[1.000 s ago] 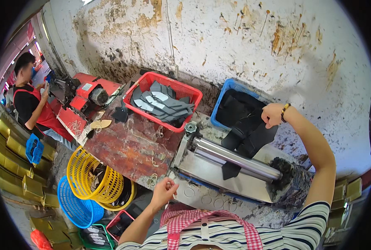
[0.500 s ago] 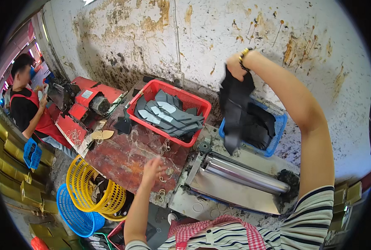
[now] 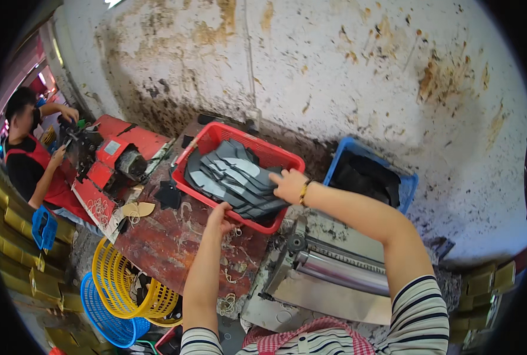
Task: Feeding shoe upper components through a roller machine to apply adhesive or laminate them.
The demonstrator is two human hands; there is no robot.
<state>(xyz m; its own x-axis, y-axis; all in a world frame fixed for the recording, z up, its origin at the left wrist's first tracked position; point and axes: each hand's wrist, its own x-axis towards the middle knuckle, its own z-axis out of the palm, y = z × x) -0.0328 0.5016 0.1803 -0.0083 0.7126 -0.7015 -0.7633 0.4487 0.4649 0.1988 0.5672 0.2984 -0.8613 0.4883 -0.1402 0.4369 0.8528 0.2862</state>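
My right hand [image 3: 291, 186] is at the right end of a red plastic basket [image 3: 267, 147], its fingers spread and touching the edge of the pieces inside. Those are dark grey flat cut pieces [image 3: 231, 174], stacked overlapping, several with pale grey patches. By the basket's near rim is my left hand [image 3: 219, 219], thumb up at the rim and fingers apart; it holds nothing that I can see. Behind my right forearm, a blue basket [image 3: 410, 192] contains black sheet pieces [image 3: 367, 177] heaped together.
A machine with a metal roller [image 3: 340, 271] stands at the right front. On the worn red tabletop [image 3: 163, 236] lie loops of cord and a tan cut piece [image 3: 138, 209]. Yellow [image 3: 106, 290] and blue [image 3: 95, 316] round baskets stand below left. A co-worker [image 3: 23, 154] handles a machine at far left.
My right hand has let go of the black pieces, now in the blue basket, and swung left to the red basket. My left hand has moved up to that basket's near rim.
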